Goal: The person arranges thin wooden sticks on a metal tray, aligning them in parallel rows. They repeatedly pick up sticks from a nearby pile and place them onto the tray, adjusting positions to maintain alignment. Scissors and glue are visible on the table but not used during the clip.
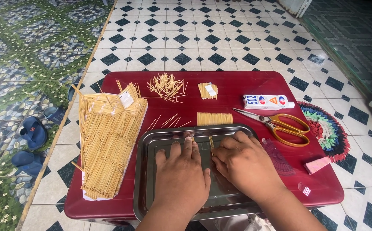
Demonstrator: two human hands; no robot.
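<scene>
- Tiled floor surrounds a low red table [245, 83]; a steel tray [151, 145] keeps the work in one place.
- Left hand [181, 177] lies flat, fingers spread, pressing down, holding nothing.
- Right hand [243, 164] pinches a toothpick [211, 144] upright-lying on the tray, fingers curled close.
- Toothpick sheet [107, 145], scissors [275, 122] and glue tube [265, 102] wait within reach.

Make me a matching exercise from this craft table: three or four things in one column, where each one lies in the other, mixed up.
Things:
1. scissors
2. glue bottle
3. large toothpick panel
4. pink block

Places:
A. left side of the red table
B. near the right edge, front
C. just right of the steel tray
D. behind the scissors

Pairs: 1-C, 2-D, 3-A, 4-B
</scene>
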